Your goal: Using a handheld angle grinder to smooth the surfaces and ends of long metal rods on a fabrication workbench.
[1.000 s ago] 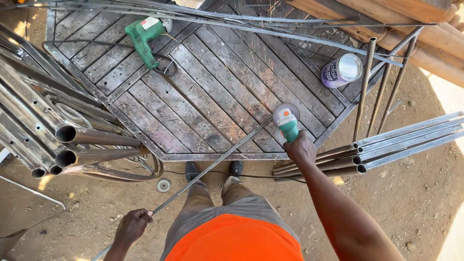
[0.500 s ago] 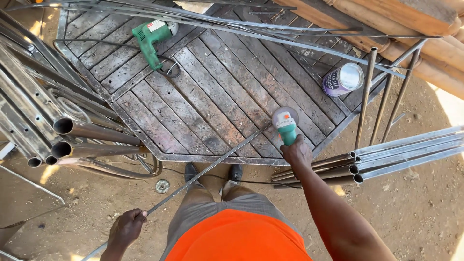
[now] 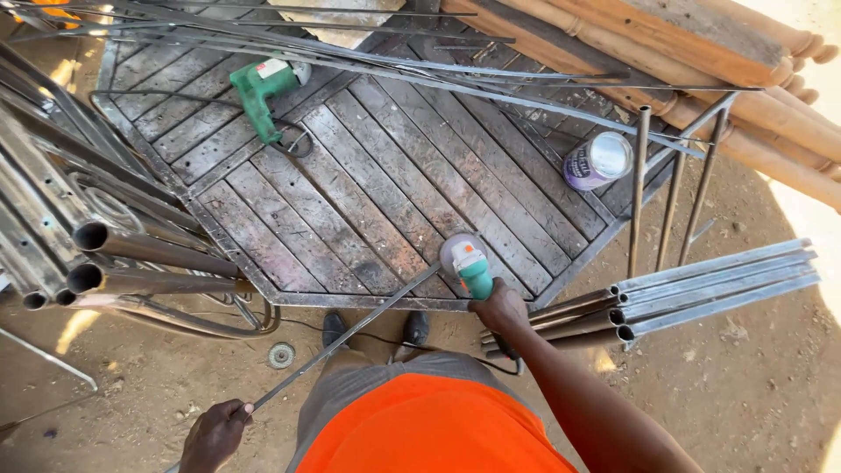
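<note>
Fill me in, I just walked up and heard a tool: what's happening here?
A person in an orange shirt stands at a metal-framed wooden panel. The right hand holds a green angle grinder at the panel's near edge, where the tip of a thin metal rod rests. The left hand grips the rod's other end. A second green power tool and a can sit on the panel.

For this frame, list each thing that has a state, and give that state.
Left hand: closed around the thin metal rod.
Right hand: gripping the angle grinder, disc at the rod.
Green power tool: lying unheld on the panel.
Paint can: lid on.
</note>
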